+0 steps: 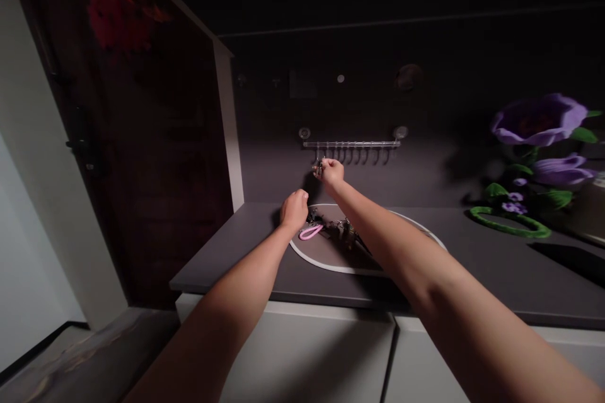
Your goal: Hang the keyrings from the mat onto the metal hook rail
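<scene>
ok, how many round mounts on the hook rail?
2: left mount and right mount, one at each end of the rail. None look hidden.

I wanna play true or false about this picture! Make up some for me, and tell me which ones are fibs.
1. The right hand is up near the hooks under the clear rail. True.
2. The pink loop hangs from the rail. False: it lies on the white-rimmed tray.
3. The left hand is higher than the right hand. False: it is lower, beside the tray's left end.
4. A big purple flower is on the right side of the picture. True.
5. The right hand has something small and shiny at its fingertips. True.
</scene>
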`<action>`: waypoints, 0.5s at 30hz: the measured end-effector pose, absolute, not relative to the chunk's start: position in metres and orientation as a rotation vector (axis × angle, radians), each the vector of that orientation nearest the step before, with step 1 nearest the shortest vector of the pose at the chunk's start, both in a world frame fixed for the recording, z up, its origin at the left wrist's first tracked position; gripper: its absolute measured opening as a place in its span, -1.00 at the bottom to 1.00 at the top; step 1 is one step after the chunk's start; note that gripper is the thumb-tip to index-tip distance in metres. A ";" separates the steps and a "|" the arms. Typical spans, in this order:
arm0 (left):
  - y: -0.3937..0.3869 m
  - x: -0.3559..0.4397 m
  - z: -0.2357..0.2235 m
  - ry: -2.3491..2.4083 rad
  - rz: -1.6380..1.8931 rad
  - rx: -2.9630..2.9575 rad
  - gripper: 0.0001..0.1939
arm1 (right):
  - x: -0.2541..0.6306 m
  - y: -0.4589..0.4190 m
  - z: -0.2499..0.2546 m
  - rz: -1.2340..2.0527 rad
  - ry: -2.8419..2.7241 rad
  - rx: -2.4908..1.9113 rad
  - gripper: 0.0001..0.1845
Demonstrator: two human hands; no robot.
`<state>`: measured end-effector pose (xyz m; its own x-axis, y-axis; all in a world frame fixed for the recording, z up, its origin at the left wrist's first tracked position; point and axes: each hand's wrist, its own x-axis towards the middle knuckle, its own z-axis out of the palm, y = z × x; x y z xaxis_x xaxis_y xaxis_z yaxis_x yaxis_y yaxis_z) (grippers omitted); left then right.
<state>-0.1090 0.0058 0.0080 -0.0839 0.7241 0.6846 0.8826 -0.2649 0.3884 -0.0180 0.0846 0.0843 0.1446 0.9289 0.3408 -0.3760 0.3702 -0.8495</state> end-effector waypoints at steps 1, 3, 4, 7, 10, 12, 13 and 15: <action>0.006 -0.109 0.008 -1.781 -1.268 -1.993 -0.74 | -0.019 0.088 0.086 1.049 -1.002 -0.673 -0.85; 0.007 -0.109 0.008 -1.792 -1.262 -1.993 -0.74 | -0.022 0.093 0.088 1.043 -0.984 -0.673 -0.85; 0.007 -0.109 0.007 -1.799 -1.259 -1.993 -0.74 | -0.023 0.096 0.089 1.043 -0.975 -0.680 -0.85; 0.008 -0.110 0.007 -1.818 -1.257 -1.987 -0.75 | -0.027 0.100 0.090 1.058 -0.944 -0.703 -0.86; 0.009 -0.111 0.006 -1.816 -1.271 -1.978 -0.74 | -0.029 0.102 0.090 1.078 -0.924 -0.725 -0.85; 0.010 -0.112 0.006 -1.811 -1.283 -1.967 -0.74 | -0.030 0.103 0.088 1.085 -0.918 -0.734 -0.85; 0.010 -0.113 0.006 -1.810 -1.289 -1.960 -0.75 | -0.030 0.104 0.087 1.086 -0.919 -0.737 -0.85; 0.011 -0.113 0.006 -1.810 -1.303 -1.944 -0.75 | -0.029 0.105 0.083 1.084 -0.933 -0.743 -0.86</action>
